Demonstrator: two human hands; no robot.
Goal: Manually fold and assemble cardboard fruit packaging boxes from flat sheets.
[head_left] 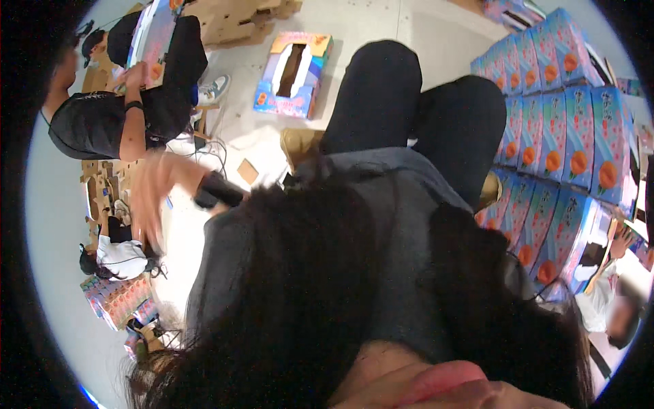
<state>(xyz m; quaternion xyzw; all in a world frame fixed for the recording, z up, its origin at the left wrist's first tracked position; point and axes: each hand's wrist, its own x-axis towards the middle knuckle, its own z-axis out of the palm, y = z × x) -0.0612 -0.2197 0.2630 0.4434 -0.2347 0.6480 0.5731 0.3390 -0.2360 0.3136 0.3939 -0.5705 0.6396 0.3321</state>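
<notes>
My left hand [151, 198] reaches out to the left, blurred by motion, with a dark band [216, 189] at the wrist. Its fingers look stretched out, and I see nothing held in them. My right hand does not show. On the floor ahead of my knees lies a colourful printed carton [293, 75] with a long cut-out in its top, through which a brown inside shows. No hand touches this carton.
Stacked printed cartons [545, 129] rise close on my right. At left a co-worker in black [102, 126] holds a similar carton [153, 41]. Brown cardboard sheets [235, 20] lie beyond. Another person in white [122, 255] is near more cartons [122, 300]; someone else's hand [621, 242] shows at far right.
</notes>
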